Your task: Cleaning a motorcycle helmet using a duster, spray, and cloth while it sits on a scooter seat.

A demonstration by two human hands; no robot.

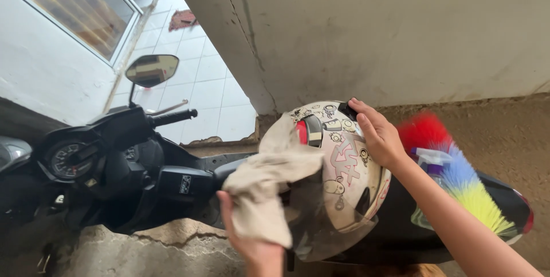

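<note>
Head-cam view: left hand (255, 242) bunched around a beige cloth (269, 191) pressed to the clear visor (321, 219) of a cream cartoon-print helmet (338, 156) resting on a black scooter (114, 168) seat, right hand (378, 134) spread flat steadying its top; visor looks hazy, wiping prob. unfinished w/ shell left.

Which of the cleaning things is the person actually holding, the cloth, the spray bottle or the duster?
The beige cloth, gripped in the left hand against the helmet. The spray bottle and rainbow duster lie untouched on the scooter seat.
</note>
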